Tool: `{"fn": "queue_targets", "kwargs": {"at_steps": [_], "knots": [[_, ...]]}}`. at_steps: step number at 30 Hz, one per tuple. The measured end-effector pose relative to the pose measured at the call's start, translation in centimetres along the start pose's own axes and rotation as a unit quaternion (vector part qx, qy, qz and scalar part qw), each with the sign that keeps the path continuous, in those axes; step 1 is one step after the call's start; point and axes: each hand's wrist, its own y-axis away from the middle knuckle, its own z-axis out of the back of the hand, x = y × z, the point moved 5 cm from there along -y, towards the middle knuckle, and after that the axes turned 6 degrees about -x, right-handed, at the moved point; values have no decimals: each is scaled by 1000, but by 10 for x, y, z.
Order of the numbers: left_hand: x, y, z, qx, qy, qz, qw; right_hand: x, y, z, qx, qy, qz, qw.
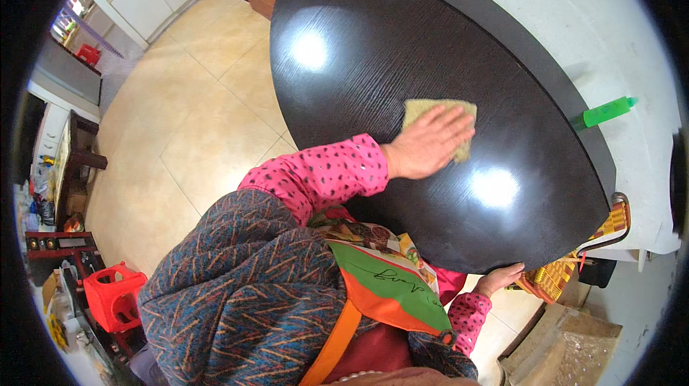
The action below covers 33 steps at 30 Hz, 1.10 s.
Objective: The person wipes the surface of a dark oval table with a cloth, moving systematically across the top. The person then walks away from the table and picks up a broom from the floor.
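Observation:
My left hand (pixel 428 143) lies palm down on a folded yellowish cloth (pixel 414 110), with the fingers spread over it. Under the cloth is a dark, wood-grained tabletop (pixel 377 63) with a curved edge. At the tabletop's near right edge is my right hand (pixel 500 278); it takes hold of the rim, and part of its fingers is hidden. Both forearms wear pink sleeves with dark spots. A patterned apron (pixel 393 289) with green and orange parts covers my front.
Beyond the tabletop's far edge, a green cylindrical bottle (pixel 608 111) stands by a pale wall (pixel 608 25). A woven chair (pixel 554 275) sits close to my right hand. Beige floor tiles (pixel 177 116) extend leftward, with a red plastic stool (pixel 114 297) at lower left.

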Motion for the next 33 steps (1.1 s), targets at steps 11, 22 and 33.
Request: {"fn": "queue_targets", "kwargs": {"at_steps": [11,22,33], "knots": [[-36,32,-4,29,217,-29,975,6,-30,22,29,151,62,986],[36,103,30,-17,45,107,993,211,180,-167,356,190,542,737],[36,102,28,-10,36,102,994,147,185,-143,367,303,523,707]]}}
